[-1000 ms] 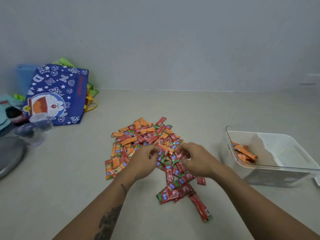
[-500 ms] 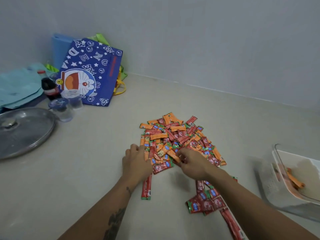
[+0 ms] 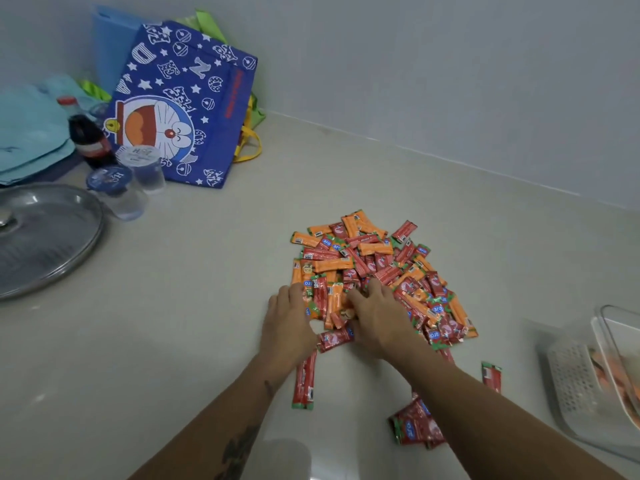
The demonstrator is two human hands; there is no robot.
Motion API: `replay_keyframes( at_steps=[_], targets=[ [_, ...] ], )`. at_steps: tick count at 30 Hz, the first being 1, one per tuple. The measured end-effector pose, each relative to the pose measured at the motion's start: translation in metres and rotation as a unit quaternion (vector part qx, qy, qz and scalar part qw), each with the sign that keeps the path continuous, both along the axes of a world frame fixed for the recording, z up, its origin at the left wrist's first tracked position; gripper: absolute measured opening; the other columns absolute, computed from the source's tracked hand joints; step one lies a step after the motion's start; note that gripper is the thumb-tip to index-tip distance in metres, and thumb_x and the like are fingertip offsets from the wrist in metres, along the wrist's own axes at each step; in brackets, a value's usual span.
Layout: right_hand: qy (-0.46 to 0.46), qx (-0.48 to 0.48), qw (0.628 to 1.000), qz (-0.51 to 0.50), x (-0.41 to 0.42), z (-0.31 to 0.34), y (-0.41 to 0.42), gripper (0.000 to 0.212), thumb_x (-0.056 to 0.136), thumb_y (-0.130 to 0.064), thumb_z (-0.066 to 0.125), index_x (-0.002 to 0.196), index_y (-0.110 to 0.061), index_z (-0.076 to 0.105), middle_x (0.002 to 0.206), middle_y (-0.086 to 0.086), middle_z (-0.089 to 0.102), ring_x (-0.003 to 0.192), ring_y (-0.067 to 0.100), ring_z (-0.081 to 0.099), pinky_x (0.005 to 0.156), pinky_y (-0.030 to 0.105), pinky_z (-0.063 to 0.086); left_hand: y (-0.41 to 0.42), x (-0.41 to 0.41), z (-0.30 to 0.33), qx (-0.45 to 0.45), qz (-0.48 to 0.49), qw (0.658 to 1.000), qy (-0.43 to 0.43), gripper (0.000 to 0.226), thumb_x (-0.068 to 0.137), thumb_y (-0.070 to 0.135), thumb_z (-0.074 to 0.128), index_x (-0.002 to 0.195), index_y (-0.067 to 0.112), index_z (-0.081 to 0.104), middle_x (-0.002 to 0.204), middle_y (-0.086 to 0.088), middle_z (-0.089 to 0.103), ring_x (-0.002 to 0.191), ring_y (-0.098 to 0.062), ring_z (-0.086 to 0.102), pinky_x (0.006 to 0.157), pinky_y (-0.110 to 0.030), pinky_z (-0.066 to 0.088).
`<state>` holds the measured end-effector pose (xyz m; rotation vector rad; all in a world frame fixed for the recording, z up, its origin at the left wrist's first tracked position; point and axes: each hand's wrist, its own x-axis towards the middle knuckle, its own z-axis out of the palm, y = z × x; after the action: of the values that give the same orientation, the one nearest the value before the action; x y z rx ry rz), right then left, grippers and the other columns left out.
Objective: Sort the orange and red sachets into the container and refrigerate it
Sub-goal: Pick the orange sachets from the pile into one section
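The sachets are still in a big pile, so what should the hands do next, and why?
Probably pinch a few orange sachets from the pile and carry them right to the container. Both hands, left and right, rest on the mixed pile, and the container holds only some orange ones.

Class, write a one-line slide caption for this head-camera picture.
Both hands, left hand and right hand, work a pile of orange and red sachets; clear container waits at right.
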<state>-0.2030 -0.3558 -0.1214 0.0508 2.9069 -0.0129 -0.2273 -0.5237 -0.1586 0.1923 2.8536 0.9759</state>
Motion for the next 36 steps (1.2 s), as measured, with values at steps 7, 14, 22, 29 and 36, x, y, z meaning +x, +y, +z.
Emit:
replay_keyframes(
  at_steps=[7,14,22,29,36],
  targets=[
    [0.068,-0.120,0.989,-0.062,0.002,0.010,0.007,0.010,0.097,-0.027,0.043,0.097,-0.017,0.047,0.084,0.001,0.055,0.075,0.021,0.054,0.066,0.038,0.049,-0.022,-0.004,-0.001,0.134,0.001,0.989,0.054,0.018,0.094,0.014,0.060,0.111,0.021,0.057,0.110,0.009,0.058,0.104,-0.008,0.055,0.085,-0.027,0.052],
    [-0.001,-0.125,0.989,-0.073,0.007,0.012,-0.002,0.018,0.087,-0.014,0.049,0.105,-0.015,0.046,0.104,0.005,0.055,0.093,0.025,0.056,0.082,0.044,0.050,-0.016,-0.005,0.003,0.068,0.006,0.996,0.049,0.013,0.100,0.016,0.047,0.109,0.024,0.042,0.108,0.001,0.048,0.087,-0.015,0.053,0.065,-0.028,0.046],
    [-0.025,-0.091,0.992,-0.081,0.030,0.014,0.010,0.015,0.089,-0.025,0.052,0.101,-0.019,0.043,0.094,0.003,0.056,0.086,0.025,0.059,0.073,0.039,0.051,-0.012,-0.004,0.004,-0.024,-0.028,0.999,-0.005,0.039,0.098,0.031,0.047,0.133,0.023,0.034,0.120,-0.003,0.055,0.101,-0.017,0.056,0.083,-0.035,0.052],
    [-0.111,-0.057,0.987,-0.103,0.066,0.001,0.014,0.038,0.088,-0.039,0.052,0.117,-0.018,0.042,0.113,0.005,0.056,0.102,0.025,0.059,0.085,0.038,0.048,0.001,0.002,-0.004,-0.134,-0.016,0.991,0.001,0.046,0.093,0.042,0.057,0.126,0.016,0.038,0.120,-0.006,0.049,0.102,-0.018,0.053,0.085,-0.032,0.049],
    [-0.052,-0.177,0.979,-0.089,0.054,0.009,0.012,0.015,0.096,-0.034,0.046,0.088,-0.021,0.048,0.089,-0.001,0.056,0.078,0.018,0.055,0.063,0.032,0.042,-0.014,0.002,-0.005,-0.119,-0.043,0.991,0.039,0.024,0.099,0.030,0.048,0.121,0.019,0.044,0.115,-0.001,0.048,0.095,-0.012,0.048,0.079,-0.026,0.044]
  ],
)
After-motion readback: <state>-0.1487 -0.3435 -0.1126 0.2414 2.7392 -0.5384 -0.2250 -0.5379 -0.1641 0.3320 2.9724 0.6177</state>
